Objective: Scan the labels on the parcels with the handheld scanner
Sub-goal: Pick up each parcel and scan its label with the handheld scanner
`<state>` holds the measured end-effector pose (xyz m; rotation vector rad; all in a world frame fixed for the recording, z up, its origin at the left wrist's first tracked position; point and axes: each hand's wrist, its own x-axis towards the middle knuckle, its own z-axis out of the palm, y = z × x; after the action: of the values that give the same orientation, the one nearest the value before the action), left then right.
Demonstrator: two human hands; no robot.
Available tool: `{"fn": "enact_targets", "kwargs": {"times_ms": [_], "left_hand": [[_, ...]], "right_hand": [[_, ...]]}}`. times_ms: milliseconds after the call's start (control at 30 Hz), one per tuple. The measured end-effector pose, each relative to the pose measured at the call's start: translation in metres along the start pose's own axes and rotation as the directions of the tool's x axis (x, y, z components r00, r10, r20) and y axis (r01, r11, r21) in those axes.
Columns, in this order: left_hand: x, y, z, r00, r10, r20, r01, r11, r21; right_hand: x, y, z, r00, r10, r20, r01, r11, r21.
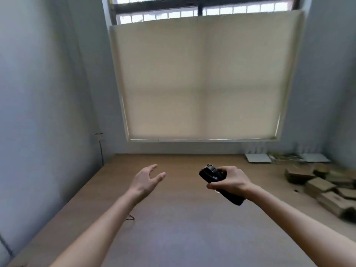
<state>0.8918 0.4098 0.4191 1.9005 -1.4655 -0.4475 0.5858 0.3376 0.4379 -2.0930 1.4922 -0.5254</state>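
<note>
1. Holding the black handheld scanner (219, 182), the right hand (229, 182) has its fingers wrapped tight around the body, above the wooden table (183, 228).
2. The scanner head points to the left and away from the person; its lower end sticks out under the wrist.
3. The left hand (147, 180) is empty, with fingers spread loosely, in the air over the table.
4. The cardboard parcels (327, 189) lie in a blurred pile at the right side of the table, well apart from both hands.
5. A beige blind (202, 78) covers the window behind.
</note>
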Motion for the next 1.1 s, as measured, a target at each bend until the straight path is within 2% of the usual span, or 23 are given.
{"fn": "enact_targets", "kwargs": {"times_ms": [233, 400, 600, 867, 1100], "left_hand": [[0.025, 0.171, 0.191, 0.969, 0.141, 0.203, -0.118, 0.985, -0.122], [0.02, 0.289, 0.324, 0.89, 0.286, 0.356, -0.23, 0.954, -0.19], [0.014, 0.402, 0.45, 0.757, 0.4, 0.516, -0.316, 0.916, -0.247], [0.029, 0.503, 0.618, 0.553, 0.47, 0.688, -0.353, 0.88, -0.318], [0.08, 0.587, 0.752, 0.472, 0.467, 0.748, -0.355, 0.877, -0.324]], "right_hand": [[-0.066, 0.188, -0.142, 0.966, 0.228, -0.122, -0.235, 0.971, -0.044], [-0.12, 0.305, -0.226, 0.899, 0.377, -0.224, -0.396, 0.917, -0.046], [-0.171, 0.426, -0.294, 0.777, 0.554, -0.299, -0.572, 0.82, 0.031], [-0.193, 0.576, -0.337, 0.578, 0.732, -0.36, -0.73, 0.661, 0.173], [-0.154, 0.692, -0.378, 0.446, 0.836, -0.319, -0.801, 0.532, 0.275]]}}
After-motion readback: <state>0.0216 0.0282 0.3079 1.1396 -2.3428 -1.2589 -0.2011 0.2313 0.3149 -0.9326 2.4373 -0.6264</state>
